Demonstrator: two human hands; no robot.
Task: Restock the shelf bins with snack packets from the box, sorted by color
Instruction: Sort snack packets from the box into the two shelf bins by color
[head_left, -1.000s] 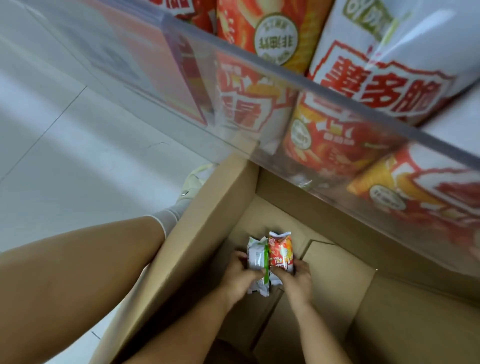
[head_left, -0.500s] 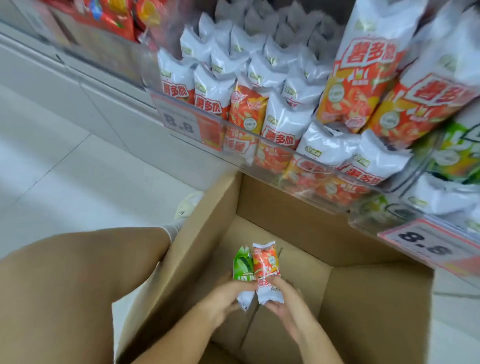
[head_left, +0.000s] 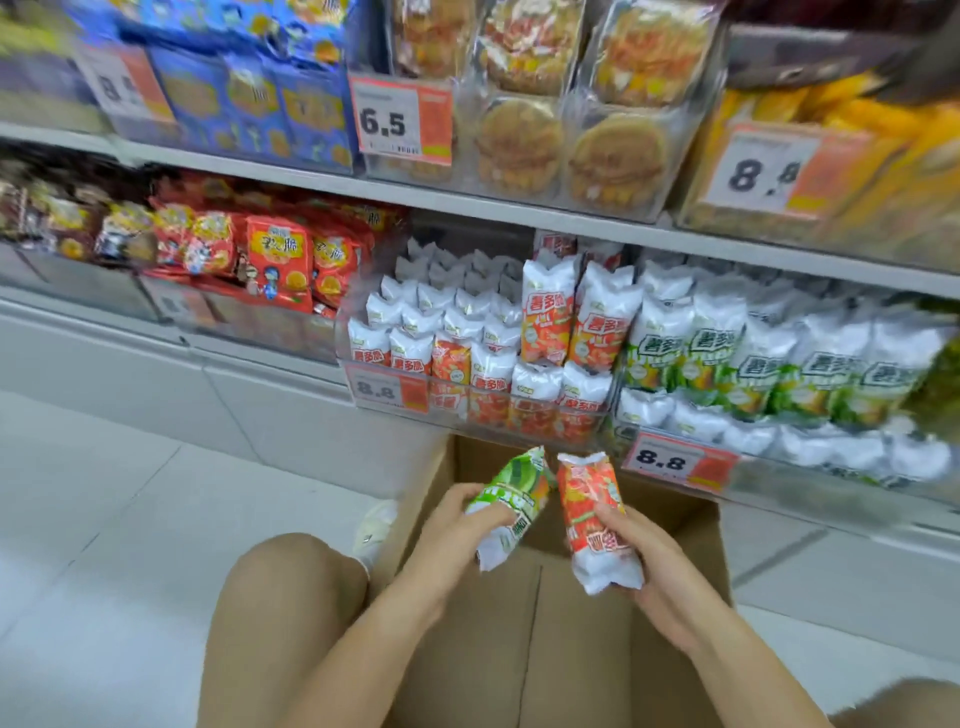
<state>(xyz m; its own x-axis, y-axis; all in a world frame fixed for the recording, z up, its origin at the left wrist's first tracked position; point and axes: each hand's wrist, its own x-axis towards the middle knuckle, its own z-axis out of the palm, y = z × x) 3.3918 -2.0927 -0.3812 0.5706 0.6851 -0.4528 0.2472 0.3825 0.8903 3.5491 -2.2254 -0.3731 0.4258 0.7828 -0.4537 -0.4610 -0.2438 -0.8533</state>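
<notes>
head view | left hand (head_left: 457, 525) grips green packet (head_left: 511, 501) | right hand (head_left: 641, 561) grips orange packet (head_left: 597, 525) | both held above box (head_left: 675, 519), apart, likely to match colors | orange bin (head_left: 519, 415) at shelf's front edge, green bin (head_left: 779, 457) beside it

Price tags (head_left: 390, 391) on the lower shelf bins before me read 8.8. On the shelf above, one tag (head_left: 401, 120) reads 6.5, and another (head_left: 768, 174), farther right, 8.8.
</notes>
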